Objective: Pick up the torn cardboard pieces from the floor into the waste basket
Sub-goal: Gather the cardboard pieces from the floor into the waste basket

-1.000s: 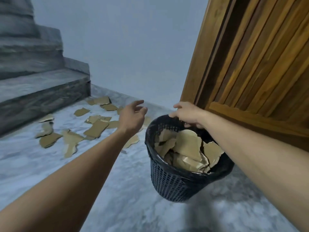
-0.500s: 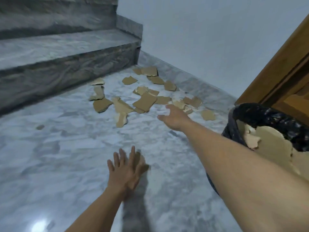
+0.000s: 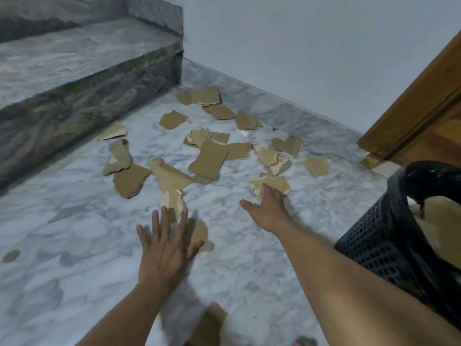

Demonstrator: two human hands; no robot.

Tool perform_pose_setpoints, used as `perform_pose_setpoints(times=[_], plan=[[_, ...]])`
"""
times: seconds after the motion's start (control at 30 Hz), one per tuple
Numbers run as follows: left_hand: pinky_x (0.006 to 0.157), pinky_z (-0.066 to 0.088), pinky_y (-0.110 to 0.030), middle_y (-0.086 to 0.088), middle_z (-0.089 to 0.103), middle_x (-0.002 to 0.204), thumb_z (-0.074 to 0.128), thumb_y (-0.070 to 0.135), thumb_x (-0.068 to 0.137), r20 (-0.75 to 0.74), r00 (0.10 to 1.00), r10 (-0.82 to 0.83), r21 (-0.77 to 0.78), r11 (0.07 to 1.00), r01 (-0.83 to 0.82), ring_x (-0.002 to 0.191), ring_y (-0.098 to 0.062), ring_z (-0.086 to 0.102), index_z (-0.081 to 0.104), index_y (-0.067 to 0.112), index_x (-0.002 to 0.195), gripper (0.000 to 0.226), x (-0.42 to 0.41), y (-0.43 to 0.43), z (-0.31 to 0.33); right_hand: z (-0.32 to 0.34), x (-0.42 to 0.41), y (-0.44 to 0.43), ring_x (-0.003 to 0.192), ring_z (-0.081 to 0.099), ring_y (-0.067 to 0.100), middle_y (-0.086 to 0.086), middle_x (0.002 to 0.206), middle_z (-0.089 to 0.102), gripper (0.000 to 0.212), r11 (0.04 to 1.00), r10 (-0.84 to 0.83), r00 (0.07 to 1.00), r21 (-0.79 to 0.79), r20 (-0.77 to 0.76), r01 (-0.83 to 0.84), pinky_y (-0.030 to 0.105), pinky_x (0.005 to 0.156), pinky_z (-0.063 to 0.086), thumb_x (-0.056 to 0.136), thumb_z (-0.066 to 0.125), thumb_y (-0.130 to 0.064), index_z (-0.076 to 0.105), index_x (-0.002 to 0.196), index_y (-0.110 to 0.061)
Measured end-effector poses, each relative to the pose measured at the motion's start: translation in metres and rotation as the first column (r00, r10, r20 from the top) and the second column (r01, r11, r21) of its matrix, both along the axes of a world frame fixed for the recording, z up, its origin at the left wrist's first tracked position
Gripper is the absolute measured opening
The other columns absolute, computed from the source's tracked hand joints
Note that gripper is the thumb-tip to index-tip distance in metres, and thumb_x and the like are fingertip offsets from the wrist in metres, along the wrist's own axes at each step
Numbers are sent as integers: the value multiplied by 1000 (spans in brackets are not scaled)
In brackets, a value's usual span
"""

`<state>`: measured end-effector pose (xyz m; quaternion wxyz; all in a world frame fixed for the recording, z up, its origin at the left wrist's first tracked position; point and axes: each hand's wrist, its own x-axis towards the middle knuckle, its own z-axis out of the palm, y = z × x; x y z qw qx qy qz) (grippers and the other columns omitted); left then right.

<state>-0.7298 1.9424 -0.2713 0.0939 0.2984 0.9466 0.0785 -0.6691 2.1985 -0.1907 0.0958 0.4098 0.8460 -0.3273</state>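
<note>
Since half a second back both hands are sitting further out over the floor (image 3: 74, 245), and the view is now showing more of the scatter and less of the basket (image 3: 374, 245).

Left hand (image 3: 166, 248): palm down, fingers spread wide, hovering over or pressing a scrap (image 3: 199, 232) that is showing just beside its thumb side. Can't tell if it's touching. Nothing pinched.

Right hand (image 3: 268, 209): reaching forward, palm down, fingers extended and loosely together, thumb out to the left. Fingertips are lying over the near edge of a torn piece (image 3: 273, 183). Not closed on it; contact itself is unclear.

Cardboard: main scatter (image 3: 209, 158) is lying on the marble ahead of both hands, running from the step (image 3: 82, 96) on the left to near the door frame (image 3: 411, 116) on the right. One small bit (image 3: 11, 255) is sitting alone far left. Another piece (image 3: 208, 325) is lying near the bottom edge between the forearms.

Basket: dark mesh with a black liner (image 3: 429, 178), standing at the right edge beside the right forearm, partly cropped. Tan cardboard is showing inside it.

Wall (image 3: 299, 46) is running behind the scatter.
</note>
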Motion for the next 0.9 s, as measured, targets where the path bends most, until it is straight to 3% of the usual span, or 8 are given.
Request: perform_pose_setpoints(times=[0.1,0.2,0.3,0.4,0.5,0.6,0.77,0.9], plan=[[112,-3,-73,-18,-20,165,11,98,71,13,994,113,13,994,-113,150,-41,-23,-26,36,154,109,-34,7,5,-13,-13,25,156,-14,30,-1,170,-15,108,999,-3,1000,40,17,3,63,121,9,86,57,-75,-5,161,-30],[108,-9,-76,-14,-38,158,33,110,45,28,988,149,-19,989,-148,143,-44,-36,-33,39,149,142,-83,20,24,-22,-27,54,154,-21,32,4,168,-23,120,992,-46,998,122,40,40,68,118,-5,73,57,-87,-12,159,-38],[104,-13,-78,-12,-54,146,43,108,32,55,984,167,-55,985,-164,127,-43,-53,-43,43,140,152,-139,33,31,-31,-48,84,151,-28,36,9,165,-30,132,980,-80,994,187,76,65,72,113,-13,59,50,-100,-22,155,-45],[106,-2,-83,-18,-39,157,38,111,21,123,970,210,-84,976,-201,140,-53,-34,-43,49,138,155,-197,41,21,-45,-64,110,149,-31,39,7,163,-35,128,969,-43,990,246,135,8,74,111,-16,54,37,-106,-28,150,-51],[108,-7,-80,-21,-32,160,26,114,28,163,976,144,-180,977,-114,143,-52,-30,-40,52,140,143,-216,55,9,-57,-78,131,150,-29,39,8,164,-33,120,959,-57,988,283,146,13,74,111,-15,54,20,-109,-23,152,-54],[111,-6,-74,-16,-18,166,19,111,45,68,988,139,-125,984,-130,150,-46,-16,-18,55,150,124,-205,57,9,-57,-108,137,152,-24,40,11,168,-22,109,958,-62,993,284,96,32,73,112,-15,61,14,-106,-16,153,-56],[117,15,-60,-11,20,164,18,106,60,-106,987,121,42,992,-118,151,-31,15,27,49,147,105,-188,51,10,-61,-161,110,152,-18,46,16,169,-12,111,955,64,994,284,84,-85,72,113,-15,58,16,-107,5,155,-56],[105,31,-50,-4,41,145,20,108,56,-197,965,176,45,984,-170,133,-31,38,46,34,132,109,-172,51,16,-59,-191,64,149,7,46,13,155,25,106,945,125,992,303,13,-123,73,113,-3,53,29,-107,37,133,-37]])
